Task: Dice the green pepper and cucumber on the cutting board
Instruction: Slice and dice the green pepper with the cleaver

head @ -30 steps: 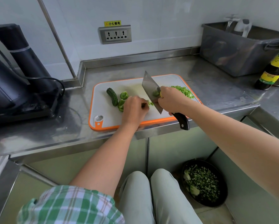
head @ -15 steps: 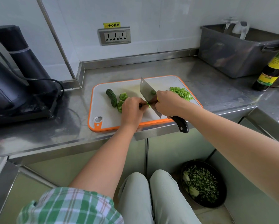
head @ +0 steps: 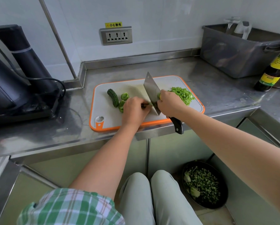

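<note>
The broad steel cleaver [head: 151,91] is lifting since half a second ago, our right hand [head: 169,103] gripping its handle. Our left hand [head: 135,109], curled, is pinning a green pepper strip [head: 150,104] near the front edge of the white, orange-rimmed cutting board [head: 103,109]; the dark bumpy cucumber [head: 113,97] is lying whole by its left edge. We are fearing a nick, knuckles crowding the blade.

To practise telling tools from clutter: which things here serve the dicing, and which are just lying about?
For the job: cutting board, cleaver, cucumber, green pepper, diced pile, left hand, right hand.
Lying about: black appliance, wall socket, grey tub, sauce bottle, floor bowl of chopped greens.
</note>
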